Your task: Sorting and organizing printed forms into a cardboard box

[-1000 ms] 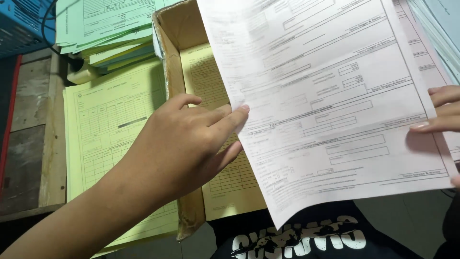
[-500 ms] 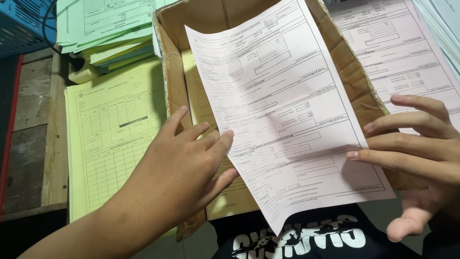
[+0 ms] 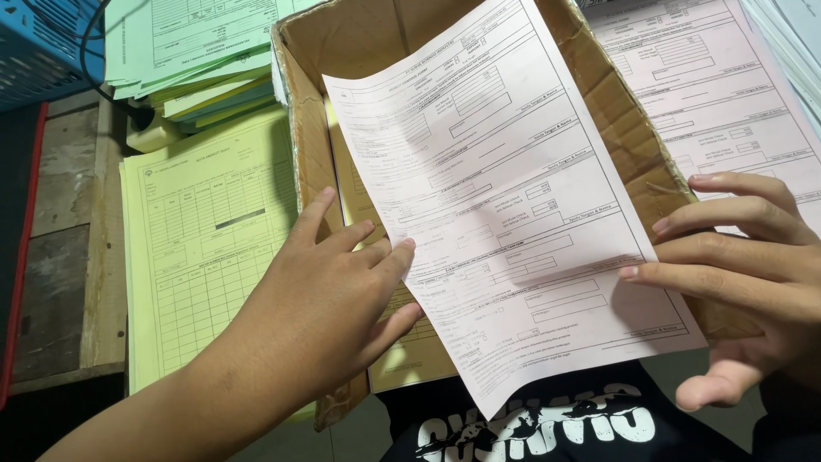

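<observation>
Over the open cardboard box [image 3: 624, 128] a pink printed form [image 3: 513, 231] hangs slanted, its top edge leaning toward the far wall of the box and its lower corner dangling past the near rim above the person's dark printed shirt [image 3: 547, 428]. The sheet looks loosely controlled, and that is the main risk as I judge it: the left hand [image 3: 325, 308] lies flat with its fingers [image 3: 389, 257] spread and extended, touching only the left edge of the form while resting over the yellow sheets in the box [image 3: 410, 342], so it pins rather than grips. The right hand [image 3: 753, 274] has its fingers [image 3: 676, 272] stretched out along the right edge of the paper, the fingertips on top of the sheet; the thumb is curled below and apart from the paper, so no true pinch is visible and I cannot tell whether anything supports the form from beneath. With such a light hold, the form could slide off toward the lap, or buckle along the soft crease already showing across its middle. It could also catch on the ragged box wall at the right. A stack of yellow forms [image 3: 205, 248] lies on the surface to the left, more pink forms [image 3: 727, 94] to the right, and green sheets [image 3: 197, 43] beyond.
</observation>
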